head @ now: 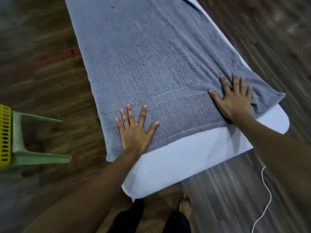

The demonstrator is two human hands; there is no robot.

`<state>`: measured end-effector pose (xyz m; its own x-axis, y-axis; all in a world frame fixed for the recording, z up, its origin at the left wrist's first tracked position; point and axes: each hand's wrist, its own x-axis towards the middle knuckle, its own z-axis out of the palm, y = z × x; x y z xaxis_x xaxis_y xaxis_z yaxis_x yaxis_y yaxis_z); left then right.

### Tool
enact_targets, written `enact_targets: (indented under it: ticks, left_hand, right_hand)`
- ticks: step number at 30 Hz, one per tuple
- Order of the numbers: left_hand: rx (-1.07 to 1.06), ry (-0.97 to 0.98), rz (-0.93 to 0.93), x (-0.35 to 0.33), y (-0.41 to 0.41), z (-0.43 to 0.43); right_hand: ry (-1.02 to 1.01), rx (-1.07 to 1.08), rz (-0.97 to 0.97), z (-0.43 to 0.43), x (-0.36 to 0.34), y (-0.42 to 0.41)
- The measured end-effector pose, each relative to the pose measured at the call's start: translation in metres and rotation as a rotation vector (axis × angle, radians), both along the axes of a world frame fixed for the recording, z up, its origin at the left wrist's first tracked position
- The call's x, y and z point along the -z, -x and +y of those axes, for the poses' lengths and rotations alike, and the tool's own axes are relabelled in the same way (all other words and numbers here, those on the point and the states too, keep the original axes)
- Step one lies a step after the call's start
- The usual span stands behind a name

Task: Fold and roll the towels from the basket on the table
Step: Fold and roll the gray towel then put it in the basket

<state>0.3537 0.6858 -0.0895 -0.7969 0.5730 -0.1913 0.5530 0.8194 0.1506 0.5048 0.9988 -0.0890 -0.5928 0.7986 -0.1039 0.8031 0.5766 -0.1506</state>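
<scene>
Flat, fingers spread, gripping nothing: left hand (134, 132) and right hand (235, 100) are pressing the grey towel's (151, 56) near hem onto the white table (176, 162), probably smoothing before folding. Yellow basket (5, 133) is sitting well left of the table.

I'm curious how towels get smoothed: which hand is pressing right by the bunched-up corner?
The right hand. It lies flat on the grey towel beside the rumpled corner overhanging the table edge; the left hand rests on smooth cloth.
</scene>
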Motion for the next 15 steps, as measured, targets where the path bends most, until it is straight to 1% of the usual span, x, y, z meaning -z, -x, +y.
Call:
enact_targets:
  ticks: [4, 7, 11, 15]
  left_hand:
    - [-0.008, 0.008, 0.018, 0.002, -0.04, -0.014]
    - [-0.014, -0.011, 0.026, 0.003, -0.053, -0.019]
    - [-0.017, -0.019, 0.05, 0.005, -0.056, -0.02]
    - [-0.008, -0.012, 0.05, 0.006, -0.053, -0.02]
  right_hand:
    - [0.002, -0.004, -0.003, -0.016, 0.002, -0.039]
    - [-0.003, -0.006, 0.002, -0.022, 0.003, -0.06]
    - [-0.022, -0.027, -0.001, -0.024, 0.005, -0.069]
    - [0.017, -0.046, -0.013, -0.02, 0.004, -0.064]
